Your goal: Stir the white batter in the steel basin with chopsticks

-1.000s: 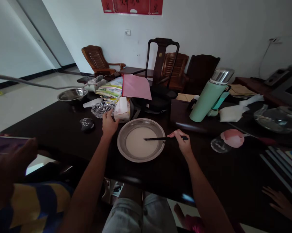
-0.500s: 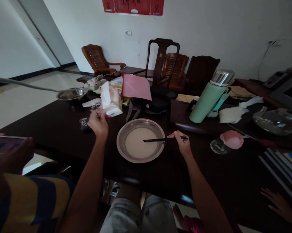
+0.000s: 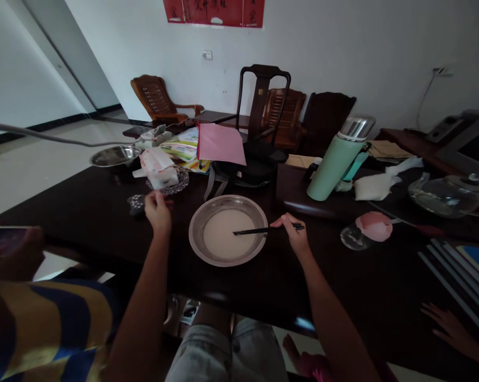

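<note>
A round metal basin (image 3: 196, 217) of whitish liquid sits on the dark table (image 3: 84, 212) in front of me. My right hand (image 3: 293, 236) pinches a pair of black chopsticks (image 3: 255, 230) whose tips rest in the liquid. My left hand (image 3: 157, 208) hovers left of the basin beside a small dark remote (image 3: 136, 202), its fingers loosely apart and holding nothing. Just beyond it, a white tissue pack (image 3: 157, 168) lies on a glass ashtray (image 3: 178, 183), apart from the hand.
A green thermos (image 3: 335, 164), a glass pot (image 3: 450, 193), a pink-topped glass (image 3: 373, 225), a pink folder (image 3: 219, 143) and a metal bowl (image 3: 114, 155) crowd the table's far side. A person in a striped shirt (image 3: 44, 323) sits left; another hand (image 3: 446, 323) rests lower right.
My left hand picked the tissue pack up from beside the basin, carried it left and let it go over the ashtray. The right hand and chopsticks stayed put.
</note>
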